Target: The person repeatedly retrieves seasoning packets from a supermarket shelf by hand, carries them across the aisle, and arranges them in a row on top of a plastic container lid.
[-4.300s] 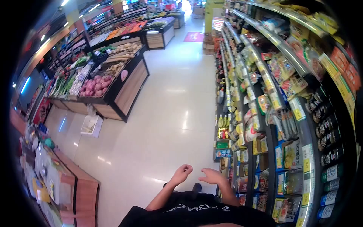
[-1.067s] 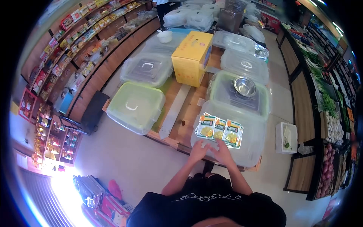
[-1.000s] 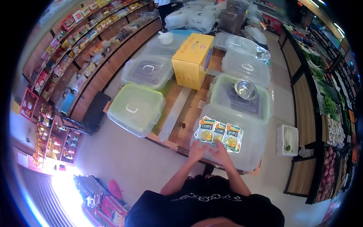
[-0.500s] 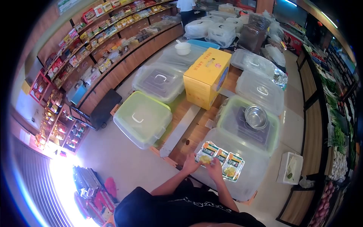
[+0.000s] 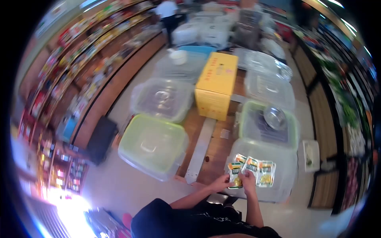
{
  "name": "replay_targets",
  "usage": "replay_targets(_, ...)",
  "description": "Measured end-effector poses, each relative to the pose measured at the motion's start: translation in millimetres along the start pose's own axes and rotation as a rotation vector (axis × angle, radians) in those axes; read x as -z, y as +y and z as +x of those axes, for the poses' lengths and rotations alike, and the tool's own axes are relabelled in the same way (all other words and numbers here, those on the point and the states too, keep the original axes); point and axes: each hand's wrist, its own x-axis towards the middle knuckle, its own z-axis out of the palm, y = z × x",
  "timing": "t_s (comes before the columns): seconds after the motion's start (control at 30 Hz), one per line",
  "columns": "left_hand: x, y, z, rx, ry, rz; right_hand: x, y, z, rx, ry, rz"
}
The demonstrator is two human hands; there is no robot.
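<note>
Both hands hold one small printed food packet [image 5: 235, 174], with a green-and-dark label and a yellowish lower part. My left hand [image 5: 222, 183] grips its left lower edge. At its right edge, the fingers of my right hand [image 5: 249, 180] are closed on it. Behind the held packet, similar packets lie partly overlapping on a clear plastic bin lid [image 5: 282, 152]: a middle packet [image 5: 251, 165] and a right packet [image 5: 265, 173] show well, and another is partly covered. The packet print is too blurred to read.
A yellow cardboard box [image 5: 216, 85] stands on the wooden table [image 5: 216, 148]. Lidded plastic bins line both sides, including a green-rimmed bin [image 5: 152, 144]. A metal bowl [image 5: 275, 117] sits on a right-hand lid. Shelves of goods flank the aisles; a person [image 5: 167, 18] stands far back.
The head view has shifted and blurred. The left packet now stands raised between my hands, in front of the other packets, where before my fingers were at its lower edge.
</note>
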Motion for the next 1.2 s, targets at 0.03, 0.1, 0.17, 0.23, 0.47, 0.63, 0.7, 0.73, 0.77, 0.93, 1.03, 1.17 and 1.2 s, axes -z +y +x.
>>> replay_targets(0.03, -5, 11, -8, 0.035, -0.062, -0.067, 1, -12, -14, -0.008, 0.044, -0.019)
replay_targets(0.1, -1, 13, -12, 0.064, -0.225, 0.013, 3, -31, -45, -0.119, 0.113, 0.134)
replay_targets(0.17, -2, 22, -14, 0.133, -0.373, 0.134, 23, -64, -79, -0.213, -0.015, 0.289)
replay_targets(0.23, -11, 45, -14, 0.231, -0.495, 0.307, 43, -53, -102, -0.234, 0.013, 0.374)
replay_targets(0.47, -115, 23, -11, 0.250, -0.788, 0.571, 109, -2, -222, -0.041, 0.278, 0.452)
replay_targets(0.63, -232, -55, -42, 0.328, -0.727, 0.430, 160, 52, -342, -0.016, 0.470, 0.496)
replay_targets(0.7, -276, -86, -68, 0.389, -0.755, 0.405, 176, 68, -398, 0.032, 0.515, 0.538)
replay_targets(0.73, -295, -103, -84, 0.397, -0.802, 0.401, 183, 78, -424, 0.048, 0.561, 0.536)
replay_targets(0.77, -315, -121, -99, 0.403, -0.850, 0.396, 190, 89, -449, 0.063, 0.608, 0.530)
replay_targets(0.93, -408, -188, -190, 0.455, -1.085, 0.532, 211, 173, -565, 0.053, 0.907, 0.479)
replay_targets(1.03, -447, -231, -228, 0.496, -1.303, 0.640, 202, 193, -635, 0.016, 1.125, 0.503)
replay_targets(1.17, -504, -258, -284, 0.485, -1.571, 0.718, 185, 228, -699, -0.124, 1.378, 0.421)
replay_targets(1.2, -514, -267, -292, 0.466, -1.640, 0.736, 181, 238, -708, -0.153, 1.435, 0.431)
